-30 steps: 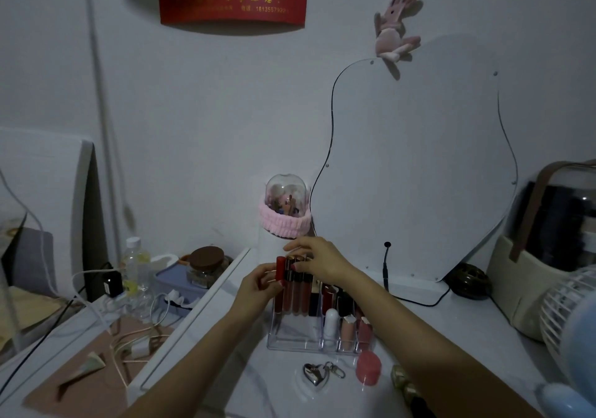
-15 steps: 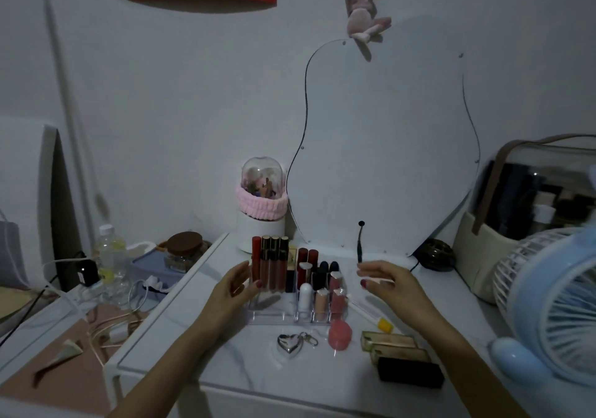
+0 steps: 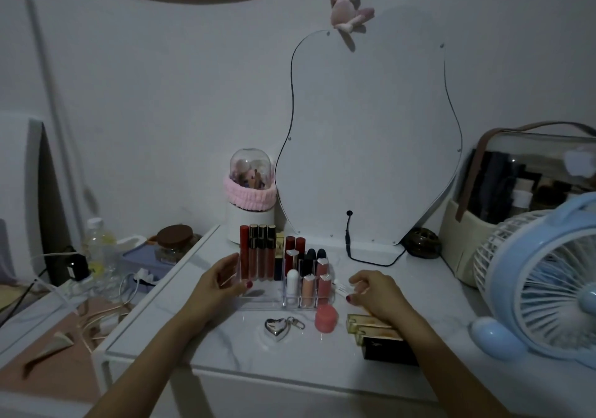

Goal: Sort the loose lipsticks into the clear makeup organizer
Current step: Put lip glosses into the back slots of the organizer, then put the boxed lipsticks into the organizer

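Observation:
The clear makeup organizer [image 3: 267, 301] stands mid-table with several lipsticks upright in it: tall gloss tubes [image 3: 258, 253] at the back left, short pink and white ones [image 3: 308, 283] at the front right. My left hand [image 3: 222, 283] clasps the organizer's left end, thumb in front and fingers behind. My right hand [image 3: 374, 295] is to the right of the organizer. Its thumb and forefinger are curled around a thin white tube [image 3: 342, 287] that lies on the tabletop.
A pink round jar [image 3: 326, 318] and a silver heart keychain [image 3: 276, 329] lie in front of the organizer. Gold boxes [image 3: 371, 324] and a black box [image 3: 387, 350] sit under my right wrist. A blue fan [image 3: 548, 282] stands right, a mirror [image 3: 371, 143] behind.
My right hand left the top of the organizer, swung right and came down onto the thin tube. My left hand slid from the tall red tube to the organizer's left end.

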